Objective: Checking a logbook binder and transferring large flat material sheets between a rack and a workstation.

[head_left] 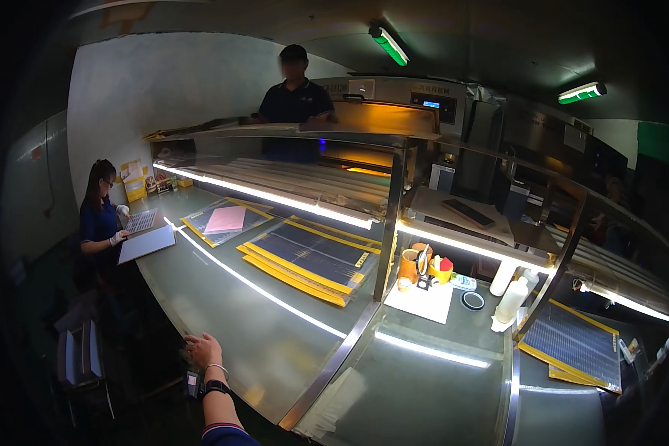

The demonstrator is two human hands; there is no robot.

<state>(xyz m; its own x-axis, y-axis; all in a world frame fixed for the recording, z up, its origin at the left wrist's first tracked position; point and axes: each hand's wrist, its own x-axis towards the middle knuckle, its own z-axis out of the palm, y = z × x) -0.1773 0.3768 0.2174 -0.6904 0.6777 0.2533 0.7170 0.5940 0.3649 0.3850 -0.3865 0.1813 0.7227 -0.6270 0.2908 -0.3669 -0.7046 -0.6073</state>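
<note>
My left hand (204, 350) is at the near left edge of the glass-topped table, its fingers loosely stretched toward the left and nothing visible in them. A dark watch and a thin pale bracelet circle the wrist, and a small dark device (193, 383) with a light face sits beside it. Nearest to the hand is the bare grey-green tabletop (253, 357). Farther off lie stacked dark film sheets (312, 253) with yellow borders, and a pink sheet (225, 219) on another yellow-edged film. My right hand is out of view.
A metal divider (334, 364) crosses the table under lit shelves. Beyond it stand an orange cup (409, 264), white bottles (511, 301) and a round black-rimmed lid (472, 300). At far left a gloved co-worker handles a white board (147, 244); another person stands behind the shelf.
</note>
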